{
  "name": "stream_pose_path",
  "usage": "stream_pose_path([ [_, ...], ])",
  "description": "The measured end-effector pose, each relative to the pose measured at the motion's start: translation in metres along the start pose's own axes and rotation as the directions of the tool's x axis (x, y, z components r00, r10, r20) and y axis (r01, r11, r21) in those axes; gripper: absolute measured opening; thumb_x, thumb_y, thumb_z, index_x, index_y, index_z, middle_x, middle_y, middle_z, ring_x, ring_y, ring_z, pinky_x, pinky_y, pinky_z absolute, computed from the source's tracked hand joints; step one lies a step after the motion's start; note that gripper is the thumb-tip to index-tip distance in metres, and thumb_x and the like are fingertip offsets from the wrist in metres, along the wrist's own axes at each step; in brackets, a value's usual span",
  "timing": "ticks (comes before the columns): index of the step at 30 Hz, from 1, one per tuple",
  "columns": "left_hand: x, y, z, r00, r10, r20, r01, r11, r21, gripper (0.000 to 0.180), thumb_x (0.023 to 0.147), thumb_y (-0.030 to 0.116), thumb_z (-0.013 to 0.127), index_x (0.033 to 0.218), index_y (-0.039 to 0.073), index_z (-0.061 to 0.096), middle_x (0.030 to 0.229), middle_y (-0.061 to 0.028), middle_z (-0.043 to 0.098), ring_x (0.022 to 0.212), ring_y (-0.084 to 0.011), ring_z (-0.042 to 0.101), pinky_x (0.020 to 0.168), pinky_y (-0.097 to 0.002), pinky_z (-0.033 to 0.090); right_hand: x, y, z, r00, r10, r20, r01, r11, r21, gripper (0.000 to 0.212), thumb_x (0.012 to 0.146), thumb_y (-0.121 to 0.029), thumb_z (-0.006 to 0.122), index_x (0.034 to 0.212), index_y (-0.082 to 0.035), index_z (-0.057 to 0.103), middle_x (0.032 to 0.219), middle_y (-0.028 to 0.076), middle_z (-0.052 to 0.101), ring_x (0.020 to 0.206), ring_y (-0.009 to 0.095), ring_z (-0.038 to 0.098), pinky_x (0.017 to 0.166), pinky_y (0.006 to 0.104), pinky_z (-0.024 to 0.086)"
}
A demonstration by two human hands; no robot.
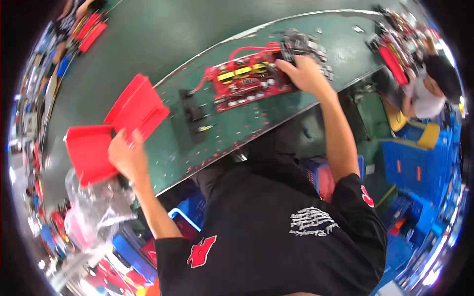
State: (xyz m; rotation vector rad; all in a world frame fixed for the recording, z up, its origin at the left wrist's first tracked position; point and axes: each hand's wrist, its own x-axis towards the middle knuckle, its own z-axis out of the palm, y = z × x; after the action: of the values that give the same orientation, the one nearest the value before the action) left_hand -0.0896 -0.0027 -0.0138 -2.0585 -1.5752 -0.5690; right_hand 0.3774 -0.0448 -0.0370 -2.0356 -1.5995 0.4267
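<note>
My left hand [129,155] is closed on the edge of a red plastic casing piece [89,152] at the table's left end; motion smears its fingertips. A second, open-sided red casing piece [138,109] lies just beyond that hand, touching or nearly touching it. Toward the table's middle is a red circuit board [239,88] with yellow-wrapped components and thick red cables. My right hand [307,75] grips the dark end [288,61] of this board, thumb toward me. A black end plate [193,111] with a wire to the board lies between the board and the casing pieces.
Small dark parts [308,47] are heaped behind my right hand. Red scraps dot the green table [173,148] along its near edge. Clear plastic bags [96,207] hang below its left end. At right, a co-worker sits near blue crates [417,165] and more red units.
</note>
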Motion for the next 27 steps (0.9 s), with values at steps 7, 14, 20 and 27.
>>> stream_pose_path([
  [7,0.050,0.101,-0.041,0.994,-0.111,0.002,0.089,0.781,-0.618,0.017,0.089,0.016,0.067,0.096,0.000,0.067,0.086,-0.0096,0.067,0.076,-0.0153,0.062,0.070,-0.0297,0.050,-0.071,0.026,-0.002,0.842,0.173,-0.511,-0.009,0.952,0.307,0.024,0.092,-0.019,0.064,0.098,0.004,0.066,0.081,0.009,0.066,0.072,0.013,0.060,0.069,0.0276,0.048],
  [14,0.168,0.348,0.054,0.777,0.627,0.056,-0.350,0.505,-0.789,0.021,0.090,0.020,0.055,0.096,0.003,0.066,0.094,-0.0157,0.066,0.088,-0.0359,0.064,0.081,-0.0443,0.050,-0.127,0.071,0.006,0.780,0.512,-0.359,-0.223,0.764,0.605,0.017,0.090,-0.013,0.064,0.095,0.003,0.067,0.078,0.000,0.063,0.072,0.006,0.055,0.067,0.0229,0.046],
  [20,0.206,0.405,0.142,0.569,0.795,0.210,-0.447,0.514,-0.732,0.017,0.079,0.013,0.062,0.094,0.007,0.067,0.093,-0.0125,0.069,0.093,-0.0333,0.066,0.082,-0.0423,0.052,-0.125,0.090,-0.014,0.778,0.505,-0.372,-0.187,0.753,0.631,0.017,0.090,-0.013,0.065,0.093,0.003,0.066,0.078,-0.001,0.062,0.072,0.005,0.054,0.066,0.0219,0.045],
  [27,0.201,0.403,0.131,0.528,0.847,0.055,-0.648,0.444,-0.619,0.008,0.079,0.010,0.061,0.083,0.008,0.068,0.080,-0.0143,0.067,0.081,-0.0364,0.065,0.072,-0.0458,0.053,0.011,0.134,-0.050,0.809,0.063,-0.585,0.009,0.993,0.120,0.017,0.087,-0.016,0.067,0.097,-0.002,0.069,0.085,0.012,0.067,0.074,0.022,0.065,0.070,0.0325,0.051],
])
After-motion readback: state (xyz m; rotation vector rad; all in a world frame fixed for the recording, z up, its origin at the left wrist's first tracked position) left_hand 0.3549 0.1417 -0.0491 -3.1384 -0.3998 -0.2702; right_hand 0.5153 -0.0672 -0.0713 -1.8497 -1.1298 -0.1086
